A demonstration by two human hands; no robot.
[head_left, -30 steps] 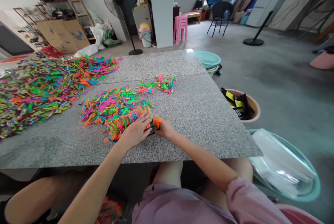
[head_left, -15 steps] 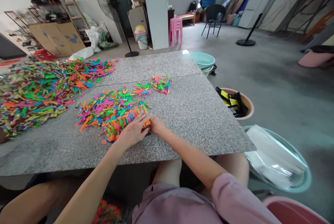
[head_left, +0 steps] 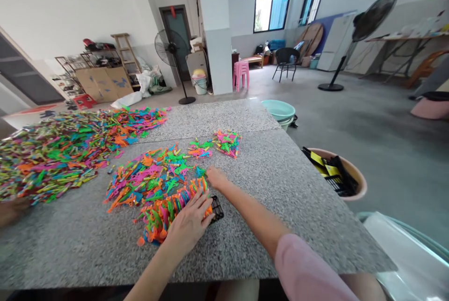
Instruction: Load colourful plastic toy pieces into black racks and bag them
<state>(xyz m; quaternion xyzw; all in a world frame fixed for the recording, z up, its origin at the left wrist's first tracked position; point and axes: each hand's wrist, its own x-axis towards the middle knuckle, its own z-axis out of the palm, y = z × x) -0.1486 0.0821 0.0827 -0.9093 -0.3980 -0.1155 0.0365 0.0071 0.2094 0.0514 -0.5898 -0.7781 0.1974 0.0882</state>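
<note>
My left hand (head_left: 191, 219) lies stretched over a packed row of colourful plastic toy pieces (head_left: 168, 207), its fingers and thumb apart. The row stands close together in orange, green, pink and blue. From under its right end sticks out a black lattice rack (head_left: 217, 208), mostly hidden by the pieces and my hand. Just behind it, my right hand (head_left: 215, 178) is closed, with a teal plastic piece (head_left: 199, 171) at its fingertips. A loose heap of similar pieces (head_left: 147, 177) spreads to the left of my right hand.
A large pile of colourful pieces (head_left: 70, 151) covers the table's left side, with another person's hand (head_left: 14, 210) beside it. A small cluster (head_left: 228, 142) lies farther back on the speckled table (head_left: 273, 188). Off the right edge stands a basin (head_left: 361, 174) holding black racks.
My right hand has left the rack's end and moved away to the loose pieces. My left hand stays on the row. The view has tilted up, and another person's hand shows at left.
</note>
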